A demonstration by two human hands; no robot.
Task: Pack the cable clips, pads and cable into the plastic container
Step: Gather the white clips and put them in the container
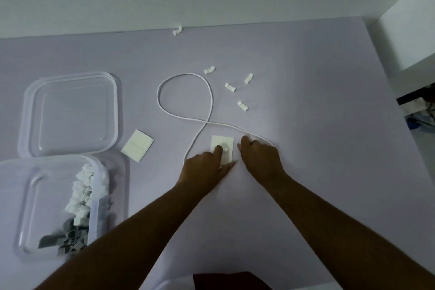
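1. Both hands are down on the lilac table [306, 77], working at the same spot. The left hand [207, 167] lies with fingers spread, its forefinger pressed onto a white rectangular pad [223, 149] that carries a small raised clip in its middle.
2. The right hand [261, 155] sits just right of that pad, fingers curled under; I cannot tell whether it grips the end of the cable [183, 92], though the cable runs right up to it.
3. My read: the pad-gathering step is in hand. Next the thin flat pad needs an edge lifted off the smooth surface, a fingernail job, then a carry left to the container [113, 195].
4. The cable is a slim, limp white cord, looped once and crossing itself just beyond the pad; it will want coiling before it fits.
5. Farther out and right lie four small hard white clips [230, 87], well apart from each other, with a fifth clip [177, 31] at the table's far edge.
6. A second pad [137, 145], also flat and white, lies between the hands and the container.
7. The container is clear, glossy, rounded-square plastic at near left, already holding white and grey pieces. Its clear lid [70, 82] lies flat just beyond it.
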